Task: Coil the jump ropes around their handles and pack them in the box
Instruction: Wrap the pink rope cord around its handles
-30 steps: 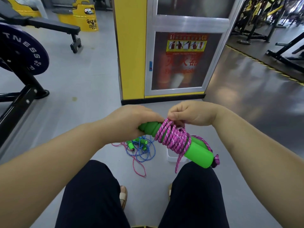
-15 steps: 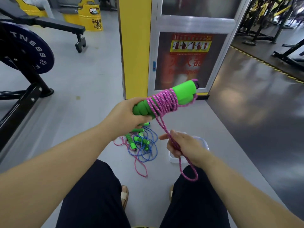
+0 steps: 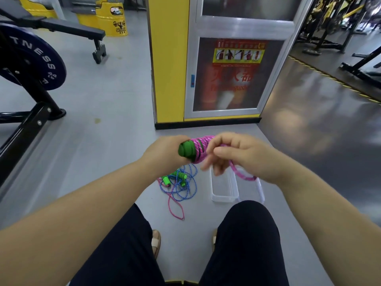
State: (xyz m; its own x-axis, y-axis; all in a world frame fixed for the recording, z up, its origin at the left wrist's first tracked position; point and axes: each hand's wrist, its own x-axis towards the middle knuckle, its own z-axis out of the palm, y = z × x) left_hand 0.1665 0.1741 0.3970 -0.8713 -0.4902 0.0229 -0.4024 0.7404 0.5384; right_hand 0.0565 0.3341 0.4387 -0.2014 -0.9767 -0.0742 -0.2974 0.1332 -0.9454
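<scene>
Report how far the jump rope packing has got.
Done: most of the pink rope is coiled round the green handles gripped by the left hand. In hand: the right hand holds the loose tail. Left: the blue rope and a second pink rope lie tangled on the floor, and nothing shows in the clear box.

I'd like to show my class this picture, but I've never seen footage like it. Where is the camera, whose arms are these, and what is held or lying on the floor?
No machine here: the camera sits on a person's head, looking down past their own arms and knees. The left hand grips green handles with pink rope wound round them. The right hand holds the rope's loose part, a loop hanging below it. On the grey floor lie tangled blue and pink ropes and, beside them, a clear plastic box.
</scene>
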